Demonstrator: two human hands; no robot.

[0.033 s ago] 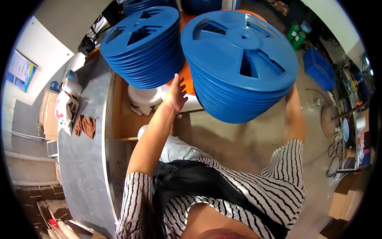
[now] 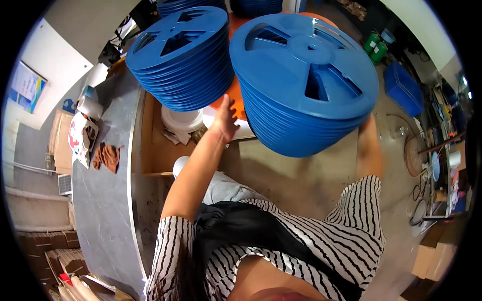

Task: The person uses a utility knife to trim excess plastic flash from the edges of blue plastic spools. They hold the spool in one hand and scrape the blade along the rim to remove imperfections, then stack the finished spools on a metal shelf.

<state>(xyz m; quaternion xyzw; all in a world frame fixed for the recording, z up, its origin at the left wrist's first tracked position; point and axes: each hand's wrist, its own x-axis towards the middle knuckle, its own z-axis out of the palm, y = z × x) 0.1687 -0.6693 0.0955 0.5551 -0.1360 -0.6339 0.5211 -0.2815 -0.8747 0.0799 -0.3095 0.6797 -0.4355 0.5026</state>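
Note:
Two tall stacks of blue plastic reels with cut-out windows stand in front of me. My left hand [image 2: 227,122] is raised in the gap between them, its fingers apart and nothing in it. It is close to the lower edge of the left reel stack [image 2: 183,75]. The bigger right reel stack [image 2: 301,133] is nearer to me. My right hand [image 2: 368,122] is at that stack's right side. Its fingers are hidden behind the reels, so I cannot see whether they grip.
A grey counter [image 2: 103,215] runs along my left, bearing a brown cloth [image 2: 107,157] and a white plastic bag [image 2: 82,136]. More blue reels [image 2: 256,7] and an orange surface [image 2: 236,90] are behind the stacks. A blue crate [image 2: 403,89] sits on the floor at right.
My left hand has shifted slightly to the right, with its fingers still apart. The reel stacks show almost no change.

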